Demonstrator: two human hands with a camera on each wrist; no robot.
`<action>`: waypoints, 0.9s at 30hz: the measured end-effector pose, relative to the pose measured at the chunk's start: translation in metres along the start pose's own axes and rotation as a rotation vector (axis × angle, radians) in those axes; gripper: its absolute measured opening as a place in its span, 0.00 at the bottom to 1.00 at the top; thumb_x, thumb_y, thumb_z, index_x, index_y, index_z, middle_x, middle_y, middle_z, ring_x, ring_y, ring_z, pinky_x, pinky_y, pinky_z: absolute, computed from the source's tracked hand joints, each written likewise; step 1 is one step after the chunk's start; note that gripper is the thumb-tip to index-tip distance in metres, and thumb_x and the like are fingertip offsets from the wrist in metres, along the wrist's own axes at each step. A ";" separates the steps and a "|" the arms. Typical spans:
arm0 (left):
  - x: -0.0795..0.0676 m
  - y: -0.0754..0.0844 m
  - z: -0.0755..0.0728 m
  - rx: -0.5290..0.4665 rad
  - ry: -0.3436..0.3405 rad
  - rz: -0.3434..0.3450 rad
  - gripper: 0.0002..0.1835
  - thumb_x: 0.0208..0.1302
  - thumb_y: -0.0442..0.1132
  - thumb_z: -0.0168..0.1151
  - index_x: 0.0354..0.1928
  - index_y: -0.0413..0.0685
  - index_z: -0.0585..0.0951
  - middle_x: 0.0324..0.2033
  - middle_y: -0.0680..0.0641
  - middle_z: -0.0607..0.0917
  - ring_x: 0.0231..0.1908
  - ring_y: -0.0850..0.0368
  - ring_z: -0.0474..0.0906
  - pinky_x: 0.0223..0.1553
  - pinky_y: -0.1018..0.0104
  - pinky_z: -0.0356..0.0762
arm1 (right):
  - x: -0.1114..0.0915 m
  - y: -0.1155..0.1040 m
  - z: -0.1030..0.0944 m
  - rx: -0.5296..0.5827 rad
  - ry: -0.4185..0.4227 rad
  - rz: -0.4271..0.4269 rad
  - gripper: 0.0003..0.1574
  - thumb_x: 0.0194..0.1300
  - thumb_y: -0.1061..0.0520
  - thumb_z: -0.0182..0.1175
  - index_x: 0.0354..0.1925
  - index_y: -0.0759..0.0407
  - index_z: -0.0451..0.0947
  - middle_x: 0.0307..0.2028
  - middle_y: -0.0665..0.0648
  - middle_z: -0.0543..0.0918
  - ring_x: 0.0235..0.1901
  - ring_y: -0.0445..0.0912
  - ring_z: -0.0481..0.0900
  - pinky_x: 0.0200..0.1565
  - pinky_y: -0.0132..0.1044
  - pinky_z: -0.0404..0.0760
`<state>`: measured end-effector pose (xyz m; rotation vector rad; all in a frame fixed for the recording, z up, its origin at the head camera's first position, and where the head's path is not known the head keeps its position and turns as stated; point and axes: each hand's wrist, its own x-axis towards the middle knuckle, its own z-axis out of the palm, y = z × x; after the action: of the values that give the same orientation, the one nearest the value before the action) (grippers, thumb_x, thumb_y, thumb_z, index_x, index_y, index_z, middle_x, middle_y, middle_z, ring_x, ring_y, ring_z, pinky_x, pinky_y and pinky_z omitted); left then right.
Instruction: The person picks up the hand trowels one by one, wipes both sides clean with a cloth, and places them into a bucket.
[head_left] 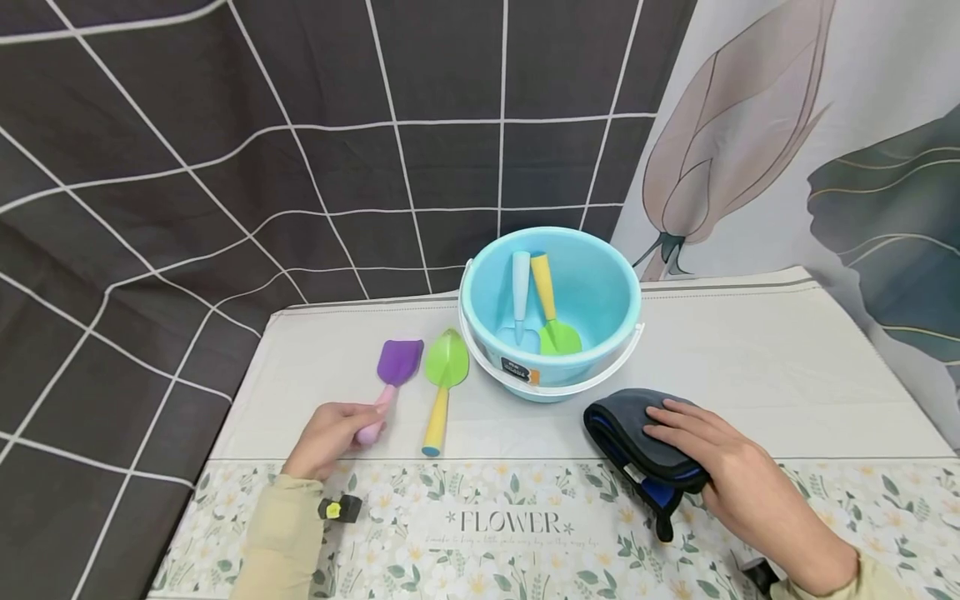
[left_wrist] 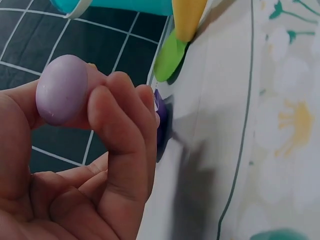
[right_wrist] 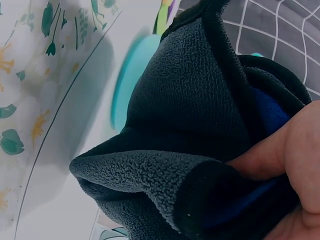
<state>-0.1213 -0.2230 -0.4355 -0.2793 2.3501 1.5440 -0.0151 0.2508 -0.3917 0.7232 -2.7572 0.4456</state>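
My left hand (head_left: 335, 433) pinches the pink handle of a toy shovel with a purple blade (head_left: 400, 362). In the left wrist view the rounded handle end (left_wrist: 62, 90) shows between thumb and fingers. Just right of it lies a toy trowel (head_left: 447, 360), green blade away from me, yellow handle towards me. My right hand (head_left: 738, 471) grips a folded grey cloth (head_left: 633, 417) with black edging and a blue inner side. Its fingers lie across the top, while the right wrist view shows the thumb (right_wrist: 267, 157) tucked into the folds.
A light-blue bucket (head_left: 600, 275) with a white handle stands at the back centre. Inside it lean a light-blue toy tool (head_left: 521, 287) and a yellow-handled green one (head_left: 558, 337). The tablecloth (head_left: 517, 492) has a flowered front; dark gridded fabric (head_left: 442, 75) hangs behind.
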 end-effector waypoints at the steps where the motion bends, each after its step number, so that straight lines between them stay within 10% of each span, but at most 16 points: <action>1: 0.000 0.000 -0.001 -0.003 -0.001 -0.001 0.25 0.66 0.44 0.67 0.52 0.24 0.80 0.37 0.42 0.89 0.37 0.60 0.82 0.39 0.68 0.81 | 0.000 0.000 0.000 0.001 0.001 -0.001 0.55 0.29 0.86 0.52 0.59 0.58 0.80 0.62 0.58 0.78 0.62 0.59 0.72 0.45 0.52 0.80; 27: -0.045 0.030 -0.015 0.078 -0.224 0.140 0.22 0.61 0.36 0.69 0.52 0.26 0.81 0.32 0.40 0.88 0.27 0.56 0.81 0.28 0.65 0.80 | 0.004 -0.005 -0.001 0.016 0.064 -0.017 0.55 0.30 0.84 0.48 0.59 0.56 0.80 0.62 0.57 0.77 0.63 0.56 0.72 0.53 0.24 0.67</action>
<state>-0.0916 -0.2250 -0.3879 0.0745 2.2857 1.4555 -0.0159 0.2452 -0.3880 0.7228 -2.6891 0.4795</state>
